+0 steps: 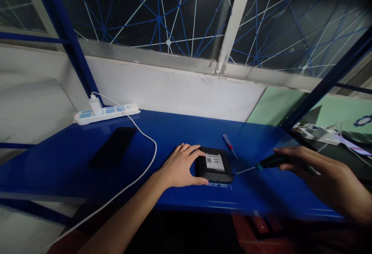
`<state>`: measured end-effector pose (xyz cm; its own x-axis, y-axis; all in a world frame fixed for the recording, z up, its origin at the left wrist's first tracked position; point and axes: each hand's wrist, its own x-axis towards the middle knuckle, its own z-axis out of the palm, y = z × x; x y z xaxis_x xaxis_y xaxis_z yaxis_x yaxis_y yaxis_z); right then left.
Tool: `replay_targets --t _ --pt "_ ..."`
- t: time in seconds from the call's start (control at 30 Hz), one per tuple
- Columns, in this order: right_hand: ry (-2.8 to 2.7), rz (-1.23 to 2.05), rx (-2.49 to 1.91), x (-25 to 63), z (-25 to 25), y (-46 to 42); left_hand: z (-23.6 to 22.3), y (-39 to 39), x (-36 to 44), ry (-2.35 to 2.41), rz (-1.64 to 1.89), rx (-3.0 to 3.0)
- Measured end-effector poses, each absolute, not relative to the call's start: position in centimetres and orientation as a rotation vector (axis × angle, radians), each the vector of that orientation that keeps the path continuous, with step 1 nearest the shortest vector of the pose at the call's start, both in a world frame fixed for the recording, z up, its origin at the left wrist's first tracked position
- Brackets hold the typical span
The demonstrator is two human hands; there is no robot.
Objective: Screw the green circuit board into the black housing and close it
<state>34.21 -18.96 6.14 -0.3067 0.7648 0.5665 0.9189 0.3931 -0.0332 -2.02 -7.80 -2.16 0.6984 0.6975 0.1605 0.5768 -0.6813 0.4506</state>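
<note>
A flat black electronic device (226, 172) with a white printed label lies on the blue table. Its left side is gripped by my left hand (181, 165), the thumb at the near edge and the fingers over the far left corner. My right hand (322, 172) is closed around the dark green handle of a screwdriver (269, 163). The tip of that screwdriver points left, at the device's right near corner; whether it touches I cannot tell. Just behind the device lies a smaller screwdriver (227, 141) with a clear and red handle.
On the blue table (177, 126), a black phone-like slab (114, 145) lies at the left. Behind it stands a white power strip (109, 113) with a charger (95, 104). A white cable (155, 149) runs across the table toward me. Blue frame posts rise at both sides.
</note>
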Motion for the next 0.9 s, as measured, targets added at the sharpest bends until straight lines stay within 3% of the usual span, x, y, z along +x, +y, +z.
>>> replay_targets --t 0.1,0.37,0.6,0.73,0.9 --pt "-2.250 -0.488 -1.378 32.8 7.0 -19.0 -2.2 -7.8 -2.0 1.002 0.434 2.532" --pt "-2.262 -0.325 -1.476 32.2 8.1 -19.1 -2.4 -7.6 -2.0 0.993 0.439 2.551" --pt "-2.031 0.048 -1.817 36.9 1.7 -21.4 -2.5 -7.6 -2.0 0.971 0.465 2.560" --pt "-2.043 0.215 -1.798 37.3 -2.1 -22.8 -2.3 -7.5 -1.9 0.952 0.453 2.531" --pt "-2.062 0.270 -1.754 37.2 -3.2 -22.7 -2.3 -7.1 -1.8 0.951 0.396 2.459"
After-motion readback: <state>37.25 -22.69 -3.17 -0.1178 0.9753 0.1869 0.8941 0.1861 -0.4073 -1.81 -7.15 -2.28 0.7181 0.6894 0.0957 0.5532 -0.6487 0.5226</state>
